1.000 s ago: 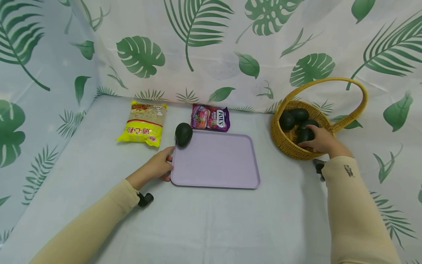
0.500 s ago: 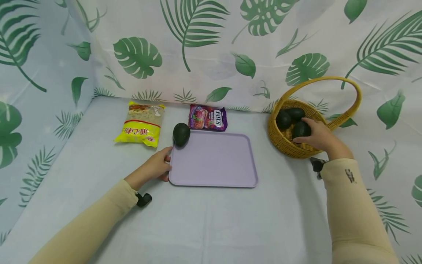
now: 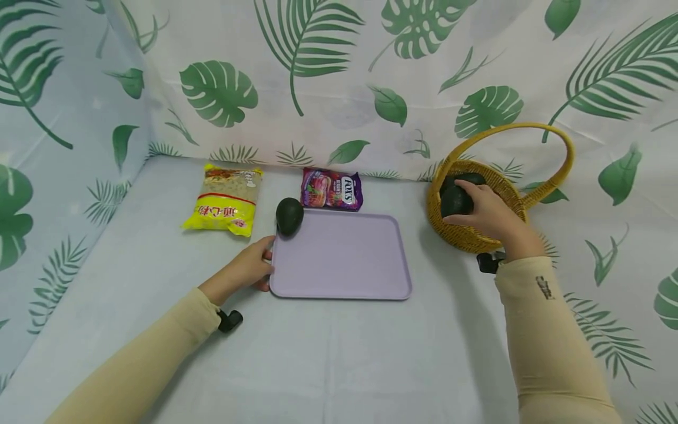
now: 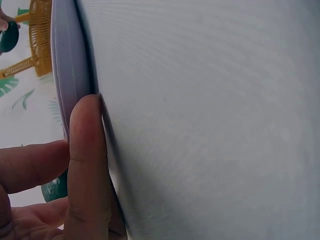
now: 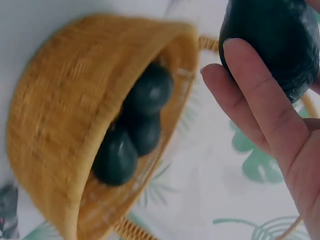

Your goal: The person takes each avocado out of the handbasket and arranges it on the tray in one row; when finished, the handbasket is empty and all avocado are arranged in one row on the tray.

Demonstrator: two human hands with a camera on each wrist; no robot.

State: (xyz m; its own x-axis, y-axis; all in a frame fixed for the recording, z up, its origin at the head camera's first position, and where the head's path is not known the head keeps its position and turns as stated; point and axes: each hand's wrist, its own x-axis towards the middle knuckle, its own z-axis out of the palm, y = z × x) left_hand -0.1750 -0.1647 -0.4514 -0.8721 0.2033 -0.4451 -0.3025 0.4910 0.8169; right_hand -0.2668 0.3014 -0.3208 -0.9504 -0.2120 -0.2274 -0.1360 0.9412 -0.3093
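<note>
My right hand [image 3: 489, 215] grips a dark green avocado [image 3: 455, 202] over the wicker basket [image 3: 442, 227]. The right wrist view shows this held avocado [image 5: 270, 45] apart from the basket, with fingers along its side. Three more avocados lie inside the basket, among them a pear-shaped avocado [image 5: 116, 157] near its rim. My left hand [image 3: 246, 266] holds the left edge of the light purple tray [image 3: 344, 256], its fingertips at the rim. Another avocado [image 3: 289, 217] sits at the tray's far left corner.
A yellow bag of pasta [image 3: 228, 200] lies left of the tray, at the back. Behind the tray is a purple Fox's candy bag [image 3: 332, 189]. The basket's tall handle [image 3: 561, 159] arches up at the right. Leaf-printed cloth [image 3: 328, 76] hangs behind.
My right hand has raised an avocado from among those in the basket and moved it left, toward the basket's left rim. The left hand stays at the tray's edge.
</note>
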